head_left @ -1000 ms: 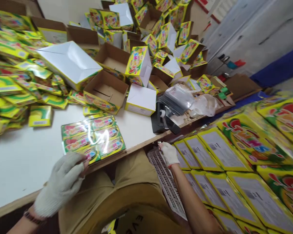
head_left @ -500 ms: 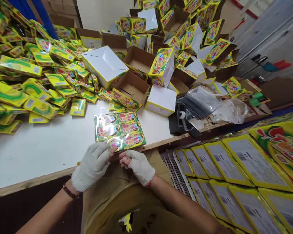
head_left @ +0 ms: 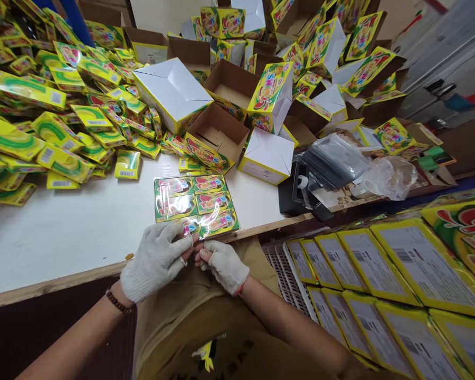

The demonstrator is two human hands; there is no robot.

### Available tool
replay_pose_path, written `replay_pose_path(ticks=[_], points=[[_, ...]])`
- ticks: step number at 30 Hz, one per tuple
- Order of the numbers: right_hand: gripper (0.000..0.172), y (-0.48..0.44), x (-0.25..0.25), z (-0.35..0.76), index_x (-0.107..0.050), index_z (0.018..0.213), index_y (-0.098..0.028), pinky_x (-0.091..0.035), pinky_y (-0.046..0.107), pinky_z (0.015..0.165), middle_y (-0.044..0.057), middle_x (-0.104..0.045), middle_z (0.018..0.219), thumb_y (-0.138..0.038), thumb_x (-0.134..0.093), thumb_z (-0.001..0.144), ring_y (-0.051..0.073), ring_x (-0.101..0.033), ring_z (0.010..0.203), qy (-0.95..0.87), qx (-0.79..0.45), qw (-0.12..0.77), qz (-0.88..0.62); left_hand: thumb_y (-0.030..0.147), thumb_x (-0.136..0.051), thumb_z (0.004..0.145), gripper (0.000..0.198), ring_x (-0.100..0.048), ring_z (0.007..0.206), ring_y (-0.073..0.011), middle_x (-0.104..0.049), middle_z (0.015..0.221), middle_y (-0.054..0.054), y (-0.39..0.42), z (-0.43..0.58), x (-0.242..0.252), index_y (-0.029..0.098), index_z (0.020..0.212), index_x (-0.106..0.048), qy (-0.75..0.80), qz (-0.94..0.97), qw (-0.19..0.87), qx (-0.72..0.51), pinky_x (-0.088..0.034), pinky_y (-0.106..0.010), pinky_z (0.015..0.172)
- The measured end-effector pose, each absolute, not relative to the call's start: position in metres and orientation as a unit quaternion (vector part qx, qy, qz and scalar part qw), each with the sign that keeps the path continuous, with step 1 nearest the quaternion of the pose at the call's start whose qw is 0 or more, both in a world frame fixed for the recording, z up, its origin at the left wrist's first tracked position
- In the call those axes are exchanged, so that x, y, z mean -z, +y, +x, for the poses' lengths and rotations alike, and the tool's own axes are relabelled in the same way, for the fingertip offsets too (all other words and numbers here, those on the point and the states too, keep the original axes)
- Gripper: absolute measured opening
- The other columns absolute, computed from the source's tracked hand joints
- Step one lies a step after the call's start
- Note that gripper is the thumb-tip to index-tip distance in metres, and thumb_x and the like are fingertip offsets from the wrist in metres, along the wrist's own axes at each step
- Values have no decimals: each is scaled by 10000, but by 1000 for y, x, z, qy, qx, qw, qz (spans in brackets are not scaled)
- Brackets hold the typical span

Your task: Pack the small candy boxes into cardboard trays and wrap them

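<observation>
A clear-wrapped pack of small yellow-green candy boxes lies flat near the table's front edge. My left hand, in a white fingerless glove, is curled at the pack's near left corner and covers part of it. Gloved the same way, my right hand has its fingers pinched together just off the pack's near edge. The fingertips of both hands nearly meet there. Whatever they grip is too small or hidden to make out.
Loose small candy boxes are heaped on the left. Open display cartons pile up at the back. Plastic bags and a black tape dispenser sit on the right. Below, a white crate stands beside rows of packed cartons.
My left hand has moved slightly right, bringing its fingertips closer to my right hand. The pack stays in place, and the view has shifted a little.
</observation>
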State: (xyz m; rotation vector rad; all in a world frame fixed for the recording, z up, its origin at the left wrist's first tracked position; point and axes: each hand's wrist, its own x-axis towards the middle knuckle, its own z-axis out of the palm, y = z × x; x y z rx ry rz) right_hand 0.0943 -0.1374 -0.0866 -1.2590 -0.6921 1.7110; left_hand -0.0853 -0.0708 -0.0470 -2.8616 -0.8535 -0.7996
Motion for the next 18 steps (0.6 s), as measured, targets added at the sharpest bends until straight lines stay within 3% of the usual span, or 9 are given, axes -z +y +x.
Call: replay_pose_path(ticks=[5,9,13,16,18], points=[[505,-130,99,92,-628,751,-169,-388,263,606,11,-592,711,-643,-765,644,124,-530,660,-299,-698,455,-466,303,-567,912,179,-557,832,-227,-656,930,-81,-71,-76,43,223,917,-726,-303,-916,28,261,-417,-359,692],[491,-131,91,94,-637,850,-178,-406,242,606,21,-625,786,-581,-803,624,125,-581,698,-259,-724,452,-451,262,-553,904,221,-537,740,-207,-660,827,-57,-70,-68,46,227,739,-695,-327,-906,64,260,-361,-347,634],[492,-140,70,116,-642,956,-178,-427,227,563,51,-676,882,-532,-785,646,127,-627,682,-255,-744,379,-487,201,-581,851,154,-553,739,-186,-678,854,-50,-69,-67,51,261,801,-714,-333,-901,80,267,-356,-324,629],[430,-147,48,163,-650,882,-162,-437,240,558,35,-670,775,-515,-762,664,132,-618,624,-334,-667,331,-578,145,-594,806,173,-569,742,-200,-689,864,-57,-70,-67,52,263,841,-715,-318,-892,143,287,-374,-328,628],[407,-147,34,208,-653,854,-164,-455,260,601,19,-649,731,-553,-685,735,130,-594,615,-388,-545,376,-641,131,-598,803,175,-575,734,-209,-689,853,-62,-71,-69,53,256,854,-709,-302,-891,168,296,-388,-336,625]])
